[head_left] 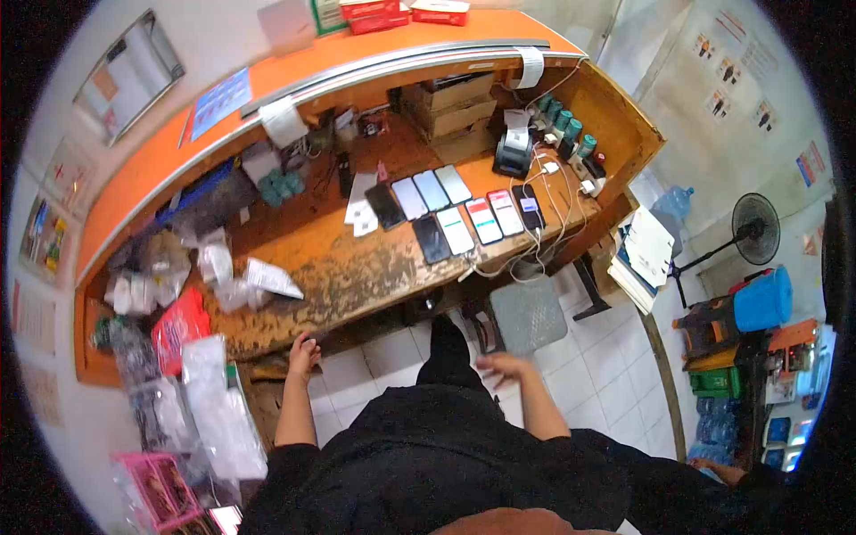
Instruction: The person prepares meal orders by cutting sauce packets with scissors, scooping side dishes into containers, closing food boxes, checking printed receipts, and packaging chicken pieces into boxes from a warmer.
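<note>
Facing phones (456,230) on the counter (330,290), apparently holding nothing.
Curling left hand (305,354) loosely near counter edge; extending right hand (506,366), blurred, near grey stool (529,316). Judging by two rows, seeming done with laying out; not showing what remains. Facing cables (538,235) too, trailing by the right-hand phones, and a red bag (178,330) leftward.

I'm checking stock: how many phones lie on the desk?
9: four phones in the back row, five phones in the front row, the rightmost in front of the black printer. Clutter elsewhere on the desk might hide others.
</note>
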The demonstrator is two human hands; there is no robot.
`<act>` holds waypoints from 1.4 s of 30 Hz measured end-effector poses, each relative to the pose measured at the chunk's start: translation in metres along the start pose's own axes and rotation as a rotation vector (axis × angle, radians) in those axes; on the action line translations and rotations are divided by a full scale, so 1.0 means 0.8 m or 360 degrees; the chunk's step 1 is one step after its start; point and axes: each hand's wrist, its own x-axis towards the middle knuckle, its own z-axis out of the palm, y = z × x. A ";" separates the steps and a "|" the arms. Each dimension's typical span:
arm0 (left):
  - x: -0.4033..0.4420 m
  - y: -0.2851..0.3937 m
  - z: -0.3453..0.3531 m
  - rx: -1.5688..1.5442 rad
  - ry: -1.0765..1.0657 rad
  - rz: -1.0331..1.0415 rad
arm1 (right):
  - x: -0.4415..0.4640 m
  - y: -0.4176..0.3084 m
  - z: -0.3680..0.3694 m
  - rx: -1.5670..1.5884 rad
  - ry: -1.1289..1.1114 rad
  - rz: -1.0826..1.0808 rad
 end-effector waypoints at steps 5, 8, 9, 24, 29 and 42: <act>0.052 -0.023 0.076 0.0834 -0.0270 0.0132 | 0.004 -0.276 -0.262 0.0759 0.0641 -0.0837; 0.033 -0.108 0.082 0.0007 -0.1063 0.0091 | 0.121 -0.416 -0.469 0.0575 0.1607 -0.1222; 0.017 -0.086 0.111 0.0558 -0.0609 -0.0256 | 0.142 -0.464 -0.514 0.0434 0.1929 -0.1335; 0.010 0.026 0.221 0.0756 -0.0071 -0.0571 | 0.054 -0.649 -0.663 -0.0199 0.1244 -0.1326; 0.097 0.018 0.207 0.0657 -0.0223 -0.0108 | 0.215 -0.499 -0.431 -0.0730 0.2401 -0.1439; 0.126 0.307 0.397 0.0694 -0.0639 0.0375 | 0.069 -0.464 -0.068 -0.0086 -0.0295 -0.0916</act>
